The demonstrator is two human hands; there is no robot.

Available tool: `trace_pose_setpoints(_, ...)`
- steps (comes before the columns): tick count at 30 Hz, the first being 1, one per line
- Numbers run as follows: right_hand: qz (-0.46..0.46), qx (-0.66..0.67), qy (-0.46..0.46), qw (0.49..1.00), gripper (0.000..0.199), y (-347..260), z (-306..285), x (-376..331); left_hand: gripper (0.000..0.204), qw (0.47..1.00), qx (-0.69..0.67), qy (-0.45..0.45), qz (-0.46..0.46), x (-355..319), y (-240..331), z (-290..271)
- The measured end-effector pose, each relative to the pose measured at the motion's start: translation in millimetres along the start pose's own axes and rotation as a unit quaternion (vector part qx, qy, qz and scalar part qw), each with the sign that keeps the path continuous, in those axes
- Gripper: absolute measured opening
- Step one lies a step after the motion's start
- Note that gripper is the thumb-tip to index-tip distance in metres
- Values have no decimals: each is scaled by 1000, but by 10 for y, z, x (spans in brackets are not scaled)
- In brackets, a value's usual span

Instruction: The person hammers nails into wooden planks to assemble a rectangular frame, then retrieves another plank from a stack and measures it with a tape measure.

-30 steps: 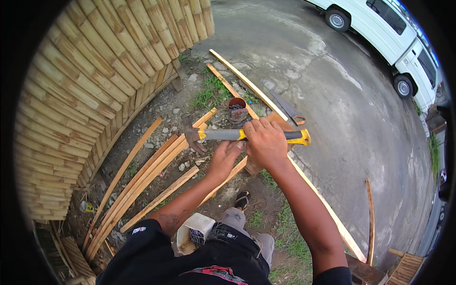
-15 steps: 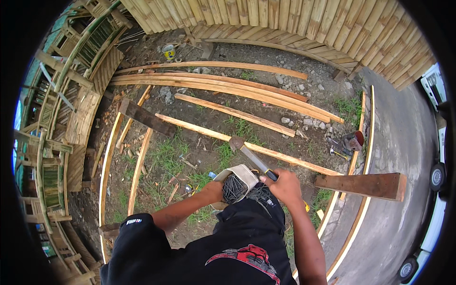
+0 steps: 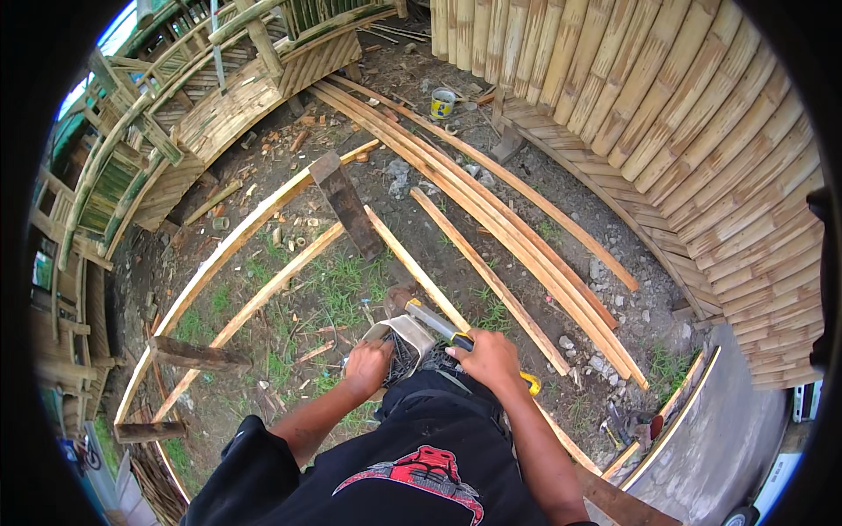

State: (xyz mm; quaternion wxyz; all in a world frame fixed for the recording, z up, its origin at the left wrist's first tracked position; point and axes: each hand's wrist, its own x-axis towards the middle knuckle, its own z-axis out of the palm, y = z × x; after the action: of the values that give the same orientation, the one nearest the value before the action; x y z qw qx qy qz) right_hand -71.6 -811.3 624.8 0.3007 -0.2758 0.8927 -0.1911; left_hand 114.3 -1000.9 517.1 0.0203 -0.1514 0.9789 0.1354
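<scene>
Right hand (image 3: 493,359) has its fingers wrapped round the hammer (image 3: 438,324) handle, head pointing to 10 o'clock. Left hand (image 3: 368,366) digs into the nail pouch (image 3: 405,344) at the waist, fingers curled inside. Bamboo slats (image 3: 491,219) lie at 12 o'clock.

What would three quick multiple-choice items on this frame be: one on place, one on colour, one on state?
1. Where is the left hand?
A. in the pouch at the waist
B. on the tin can
C. on the fence

2. What colour is the hammer grip?
A. red
B. yellow and black
C. white

3. How does the tin can stand?
A. crushed flat
B. on its side
C. upright

Answers:
1. A, its fingers reach into the open pouch.
2. B, yellow and black show beside the right hand.
3. C, its round top faces up, near the bamboo wall.
</scene>
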Motion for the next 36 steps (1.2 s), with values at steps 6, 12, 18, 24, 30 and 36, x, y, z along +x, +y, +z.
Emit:
trace_pose_setpoints(6,-18,73,-51,996,45,171,-20,613,23,945,41,-287,-151,-28,-272,-746)
trace_pose_setpoints(12,-5,76,-84,994,43,171,144,1404,22,960,-171,-78,-207,683,-654,-1315)
trace_pose_setpoints(18,19,157,-112,981,41,-118,227,2321,20,859,-429,-26,-278,2425,-1302,-1058)
trace_pose_setpoints(24,80,172,-94,977,40,-677,722,3702,27,949,-283,109,-85,3988,-2846,-1340)
trace_pose_setpoints(30,256,217,-106,936,43,-1330,1518,5017,23,885,-445,-12,-140,5590,-4986,-1189)
trace_pose_setpoints(36,253,276,-39,926,40,-1605,2137,5961,22,943,-253,-182,-116,6388,-6208,482)
